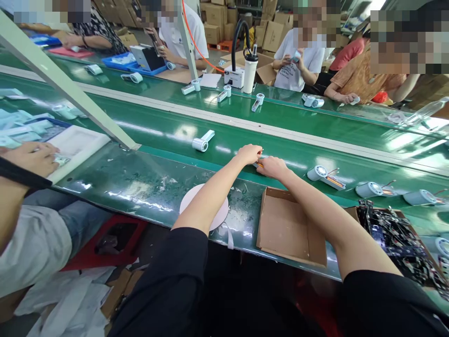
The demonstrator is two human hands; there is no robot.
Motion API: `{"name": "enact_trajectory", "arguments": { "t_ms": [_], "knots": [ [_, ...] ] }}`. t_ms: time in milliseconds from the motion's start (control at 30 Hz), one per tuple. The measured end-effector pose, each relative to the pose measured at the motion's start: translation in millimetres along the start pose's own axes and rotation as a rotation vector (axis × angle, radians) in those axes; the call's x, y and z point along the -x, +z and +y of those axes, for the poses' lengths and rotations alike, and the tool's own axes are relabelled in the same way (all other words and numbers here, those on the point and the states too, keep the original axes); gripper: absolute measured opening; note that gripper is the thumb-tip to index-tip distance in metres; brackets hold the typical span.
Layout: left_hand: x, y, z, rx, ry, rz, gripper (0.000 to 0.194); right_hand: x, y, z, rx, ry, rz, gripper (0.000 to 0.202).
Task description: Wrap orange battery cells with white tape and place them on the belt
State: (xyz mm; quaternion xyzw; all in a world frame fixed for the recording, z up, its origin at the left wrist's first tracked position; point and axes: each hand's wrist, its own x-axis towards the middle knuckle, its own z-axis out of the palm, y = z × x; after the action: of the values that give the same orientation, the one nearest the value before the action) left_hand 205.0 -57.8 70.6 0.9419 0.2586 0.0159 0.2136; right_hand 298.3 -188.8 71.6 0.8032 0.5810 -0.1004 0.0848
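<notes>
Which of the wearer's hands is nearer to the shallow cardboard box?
Right. The right hand is just beyond the far edge of the shallow cardboard box; the left hand is farther off, beyond it and more to the left.

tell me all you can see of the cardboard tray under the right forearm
The cardboard tray is brown, shallow and roughly square, with low upright walls, an open top and a flat floor. It rests upright and slightly askew on the green bench, at the near edge, right of the white disc. The right forearm hides its far right corner; whether they touch is unclear.
</notes>
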Motion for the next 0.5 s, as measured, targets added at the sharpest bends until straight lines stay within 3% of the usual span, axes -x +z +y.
{"name": "enact_trajectory", "arguments": {
  "t_ms": [167,267,400,500],
  "knots": [
    [7,4.5,6,0.07,0.056,0.012,0.027,3,-14,3,0.046,-0.05,0.0,0.038],
    [17,-3.6,-5,0.084,0.002,0.084,0.03,11,-21,12,0.08,-0.102,0.053,0.035],
    [45,-31.8,-55,0.041,-0.322,0.293,0.061,19,-15,41,0.115,-0.114,0.099,0.041],
    [82,-59.4,-98,0.01,-0.487,0.354,0.049,46,1,75,0.001,-0.151,0.254,0.047]
  ]
}}
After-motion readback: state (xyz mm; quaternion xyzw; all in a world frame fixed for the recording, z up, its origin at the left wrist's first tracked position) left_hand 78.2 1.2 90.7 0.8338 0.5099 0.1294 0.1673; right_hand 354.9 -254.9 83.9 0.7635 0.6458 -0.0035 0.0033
